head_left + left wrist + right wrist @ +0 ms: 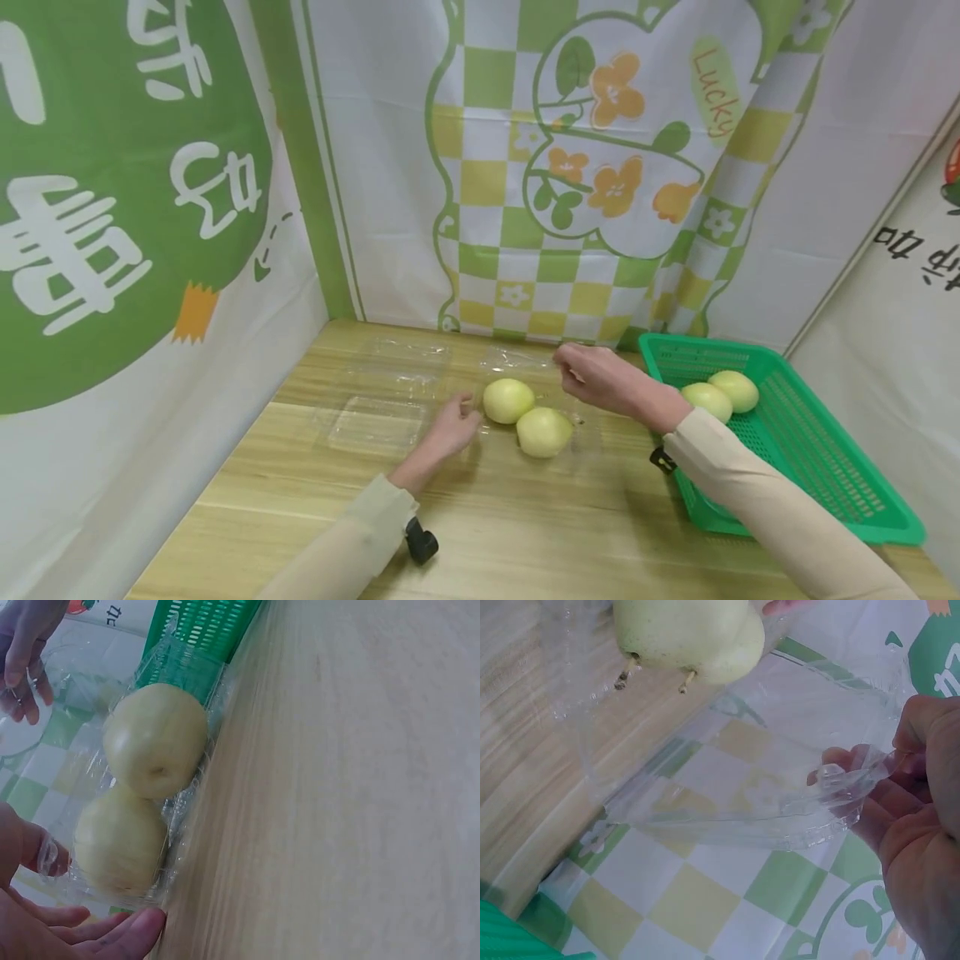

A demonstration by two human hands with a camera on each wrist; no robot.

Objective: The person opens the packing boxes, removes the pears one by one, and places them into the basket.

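Note:
Two pale yellow-green pears (pixel 543 432) sit side by side in a clear plastic clamshell box (pixel 214 724) on the table, their stems pointing right in the head view. My right hand (pixel 596 375) pinches the edge of the box's raised clear lid (pixel 727 802) between thumb and fingers, at the far right of the pears. At the box's left end, my left hand (pixel 453 425) holds the edge, a bit of clear plastic between its digits in the left wrist view. Its fingertips (pixel 146 926) lie right against the end wall, beside the nearer pear.
Another clear plastic box (pixel 378 421) lies open on the wooden table (pixel 525 542), left of my left hand. A green perforated basket (pixel 813 437) with two more pears (pixel 735 392) stands at the right, under my right forearm. A printed curtain (pixel 495 183) hangs behind the table.

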